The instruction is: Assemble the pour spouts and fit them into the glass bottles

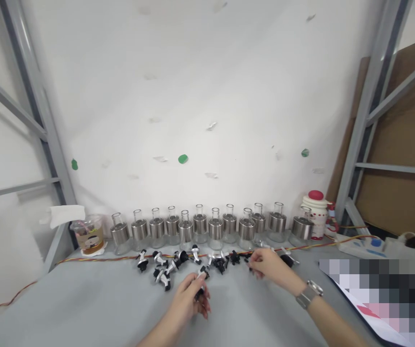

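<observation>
My left hand (193,294) is closed around a black-and-silver bottle pourer (200,289), held just above the grey table; the fingers hide part of it. Farther right, my right hand (263,262), with a watch on its wrist, has its fingers pinched together beside a small black piece (247,260). Whatever lies between those fingertips is too small to make out. Several more pourers, silver with black stoppers, lie loose in front of the hands, among them one pourer (162,278) at the left and another pourer (142,260) beyond it.
Several glass bottles with steel bands (215,226) stand in a row along the wall. A twisted red-yellow wire (120,259) runs before them. A plastic cup (90,236) stands left; a white jar (315,217), a power strip (362,248) and a blurred-out sheet (359,303) are right.
</observation>
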Demonstrator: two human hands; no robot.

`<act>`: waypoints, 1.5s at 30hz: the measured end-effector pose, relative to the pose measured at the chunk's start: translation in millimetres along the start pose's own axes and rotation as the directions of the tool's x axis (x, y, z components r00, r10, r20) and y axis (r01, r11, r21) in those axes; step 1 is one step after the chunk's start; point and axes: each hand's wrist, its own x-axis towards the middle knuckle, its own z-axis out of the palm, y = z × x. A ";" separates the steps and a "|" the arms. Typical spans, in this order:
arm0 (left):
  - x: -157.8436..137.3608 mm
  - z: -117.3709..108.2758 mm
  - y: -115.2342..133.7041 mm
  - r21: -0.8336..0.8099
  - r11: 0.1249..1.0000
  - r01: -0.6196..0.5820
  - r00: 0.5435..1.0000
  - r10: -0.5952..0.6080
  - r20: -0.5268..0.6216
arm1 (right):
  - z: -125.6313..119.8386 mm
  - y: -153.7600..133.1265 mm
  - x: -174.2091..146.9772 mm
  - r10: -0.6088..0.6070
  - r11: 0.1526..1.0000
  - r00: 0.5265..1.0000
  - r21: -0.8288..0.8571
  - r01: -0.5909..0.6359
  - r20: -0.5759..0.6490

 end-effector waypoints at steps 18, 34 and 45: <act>-9.1 2.2 3.9 -0.090 0.991 0.097 0.978 -0.079 0.192 | 43.3 -52.6 -38.5 -0.153 0.339 0.915 0.889 -0.306 0.374; -4.7 1.2 -3.7 -0.037 0.994 0.105 0.992 -0.102 0.069 | 52.4 -56.0 -35.0 -0.165 0.523 0.972 0.850 -0.056 0.165; 3.4 -2.8 -13.0 0.137 0.990 0.044 0.994 -0.057 0.090 | 58.8 -50.1 -31.8 -0.186 0.683 0.964 0.730 -0.012 0.191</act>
